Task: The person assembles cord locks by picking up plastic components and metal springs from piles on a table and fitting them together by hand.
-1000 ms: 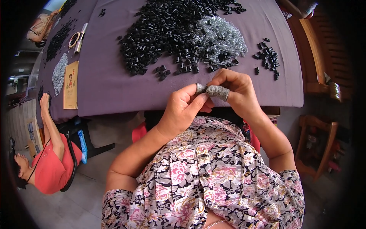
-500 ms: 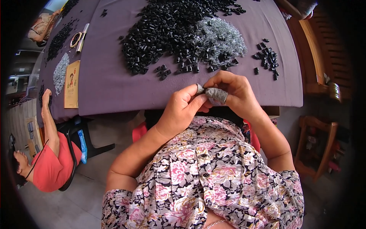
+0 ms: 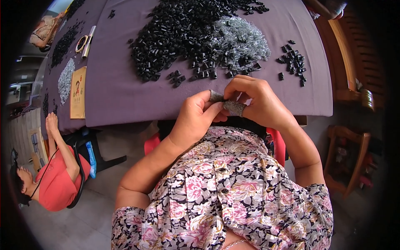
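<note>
My left hand (image 3: pixel 195 118) and my right hand (image 3: pixel 262 102) meet at the near edge of the purple-covered table. Grey wraps cover my left index finger and my right thumb. Both hands are closed, their fingertips pinched together; a dark speck shows between them, but fingers hide what it is. Just beyond lies a big heap of small black plastic pieces (image 3: pixel 166 46). Against its right side rests a pile of clear, silvery coils that look like small springs (image 3: pixel 246 39). A smaller group of black pieces (image 3: pixel 295 62) lies to the right.
On the left part of the table are a booklet (image 3: pixel 77 93), a tape roll (image 3: pixel 82 43), a silvery tube (image 3: pixel 89 41) and another spring pile (image 3: pixel 66 81). A person in a red shirt (image 3: pixel 58 179) sits at the left. A wooden chair (image 3: pixel 348 160) stands at the right.
My right hand's fingers have lifted and curled more, and its wrapped thumb has tilted. My left hand has shifted slightly left. The co-worker's hands have come together, nearer the table edge.
</note>
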Demonstrator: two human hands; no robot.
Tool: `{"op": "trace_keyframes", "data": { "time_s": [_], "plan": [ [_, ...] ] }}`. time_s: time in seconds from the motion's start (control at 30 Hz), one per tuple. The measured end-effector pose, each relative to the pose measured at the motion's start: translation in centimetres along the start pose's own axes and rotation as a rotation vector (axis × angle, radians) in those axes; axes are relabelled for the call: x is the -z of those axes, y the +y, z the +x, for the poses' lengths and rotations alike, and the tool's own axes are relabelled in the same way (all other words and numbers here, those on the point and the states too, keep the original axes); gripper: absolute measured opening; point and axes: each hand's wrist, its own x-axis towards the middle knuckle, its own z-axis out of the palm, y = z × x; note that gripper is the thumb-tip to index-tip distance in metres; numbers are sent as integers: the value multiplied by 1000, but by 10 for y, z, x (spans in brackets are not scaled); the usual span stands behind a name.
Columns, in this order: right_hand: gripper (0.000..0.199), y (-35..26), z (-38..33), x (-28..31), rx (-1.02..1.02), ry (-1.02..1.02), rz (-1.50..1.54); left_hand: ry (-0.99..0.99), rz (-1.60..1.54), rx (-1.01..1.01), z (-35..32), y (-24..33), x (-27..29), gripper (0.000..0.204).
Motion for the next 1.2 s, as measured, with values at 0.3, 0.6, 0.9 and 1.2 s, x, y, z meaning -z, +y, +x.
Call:
{"op": "trace_keyframes", "data": {
  "time_s": [0.3, 0.6, 0.9, 1.2],
  "plan": [
    [12, 29, -1, -15, -2, 109, 760, 5, -36, -18, -1, 12, -2, 11],
    [17, 13, 0, -1, -77, -13, 413, 34, 48, -47, -1, 8, -1, 9],
    [15, 19, 2, -5, -108, -30, 575, -22, 79, -44, -3, 9, -1, 8],
    [16, 3, -6, 0, -76, 18, 328, -82, 89, -53, -3, 19, 2, 11]
  ]
}}
